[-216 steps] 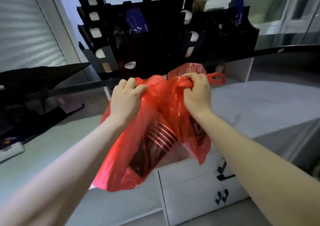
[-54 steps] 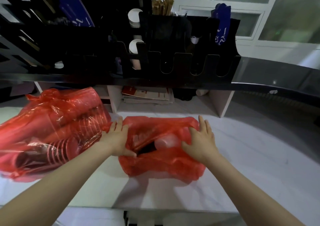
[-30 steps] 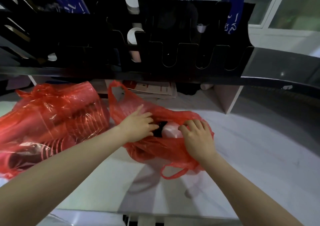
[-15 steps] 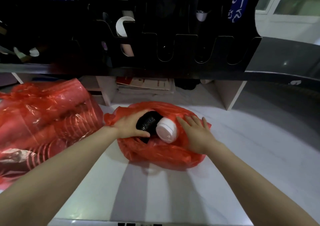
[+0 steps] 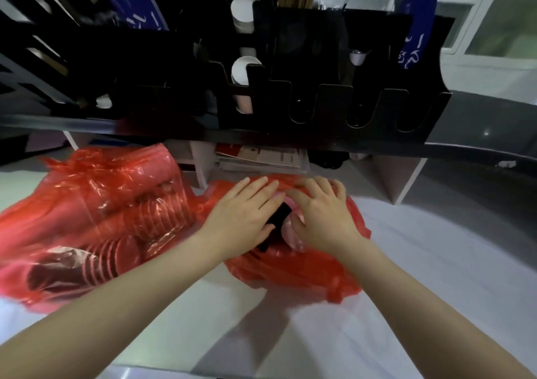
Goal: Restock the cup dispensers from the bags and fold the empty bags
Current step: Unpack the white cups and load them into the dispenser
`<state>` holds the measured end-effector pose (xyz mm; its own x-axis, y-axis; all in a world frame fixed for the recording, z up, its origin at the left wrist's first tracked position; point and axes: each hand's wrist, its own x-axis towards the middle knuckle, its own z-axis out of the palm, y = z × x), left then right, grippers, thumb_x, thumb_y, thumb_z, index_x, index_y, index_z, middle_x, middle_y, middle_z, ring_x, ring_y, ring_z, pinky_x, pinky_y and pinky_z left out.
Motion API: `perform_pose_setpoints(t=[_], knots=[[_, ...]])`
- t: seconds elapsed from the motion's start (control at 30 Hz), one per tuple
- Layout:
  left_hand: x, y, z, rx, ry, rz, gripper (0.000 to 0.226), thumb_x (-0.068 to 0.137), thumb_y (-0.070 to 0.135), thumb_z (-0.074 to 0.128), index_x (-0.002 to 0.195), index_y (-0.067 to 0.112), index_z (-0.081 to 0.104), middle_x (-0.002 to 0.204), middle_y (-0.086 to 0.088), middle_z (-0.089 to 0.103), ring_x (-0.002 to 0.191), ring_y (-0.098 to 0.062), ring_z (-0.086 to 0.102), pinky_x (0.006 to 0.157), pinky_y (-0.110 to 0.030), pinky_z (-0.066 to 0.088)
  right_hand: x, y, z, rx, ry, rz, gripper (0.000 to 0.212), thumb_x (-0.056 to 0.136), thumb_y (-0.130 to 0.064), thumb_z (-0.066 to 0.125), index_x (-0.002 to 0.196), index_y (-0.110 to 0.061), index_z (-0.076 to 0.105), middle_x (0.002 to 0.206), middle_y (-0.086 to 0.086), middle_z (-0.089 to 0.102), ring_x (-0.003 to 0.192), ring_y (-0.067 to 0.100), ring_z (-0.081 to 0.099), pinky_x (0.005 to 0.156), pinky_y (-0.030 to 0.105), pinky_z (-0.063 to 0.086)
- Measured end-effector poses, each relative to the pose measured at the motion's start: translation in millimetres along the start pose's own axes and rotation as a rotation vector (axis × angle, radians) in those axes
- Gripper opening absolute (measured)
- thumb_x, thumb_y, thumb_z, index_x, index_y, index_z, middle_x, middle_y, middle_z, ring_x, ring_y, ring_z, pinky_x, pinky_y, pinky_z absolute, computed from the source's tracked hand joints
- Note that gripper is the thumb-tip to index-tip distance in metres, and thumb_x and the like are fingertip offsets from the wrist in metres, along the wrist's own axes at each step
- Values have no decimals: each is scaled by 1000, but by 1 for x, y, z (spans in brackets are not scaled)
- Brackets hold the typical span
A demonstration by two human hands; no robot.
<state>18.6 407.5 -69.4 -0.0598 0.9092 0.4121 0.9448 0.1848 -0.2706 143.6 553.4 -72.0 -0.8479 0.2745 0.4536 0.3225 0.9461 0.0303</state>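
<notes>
Fingers together, L hand [image 5: 242,219] lies flat on small red bag [image 5: 290,271] on white counter [image 5: 436,291]; R hand [image 5: 324,219], fingers spread & bent, presses same bag. Bigger bag w/ cup stacks [image 5: 116,204] sits just left; black dispenser rack [image 5: 319,108] above.

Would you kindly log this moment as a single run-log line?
left hand: on small red plastic bag | right hand: on same bag | black object: between hands | large red cup-filled bag: lying at left
</notes>
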Motion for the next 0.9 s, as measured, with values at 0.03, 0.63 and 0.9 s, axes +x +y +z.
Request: perform_pose_setpoints(t=[0.03, 0.63, 0.9], knots=[[-4, -7, -5, 9, -3, -26, 63, 75, 37, 73, 130, 11, 57, 137, -12, 53, 127, -30, 50, 107, -46, 35, 4, -8, -1, 15, -9, -6, 43, 74, -29, 64, 117, -21, 65, 123, 3, 58, 119, 29, 47, 101, 50, 29], [-216, -261, -10, -261, 77, -607, 41, 86, 13, 64, 126, 5, 58, 136, -17, 53, 124, -36, 50, 104, -48, 37, 132, -264, 45, 354, -19, -14, 32, 84, -32, 62, 116, -27, 65, 117, -7, 59, 118, 17, 46, 100, 30, 21], [-236, -300, 22, -466, -135, -565, 64, 90, 39, 57, 147, 27, 30, 154, -4, 31, 141, -20, 27, 113, -42, 26, 158, -327, 66, 456, -139, 192, 39, 93, -26, 52, 131, -27, 53, 140, -6, 47, 131, 15, 37, 111, 40, 29]])
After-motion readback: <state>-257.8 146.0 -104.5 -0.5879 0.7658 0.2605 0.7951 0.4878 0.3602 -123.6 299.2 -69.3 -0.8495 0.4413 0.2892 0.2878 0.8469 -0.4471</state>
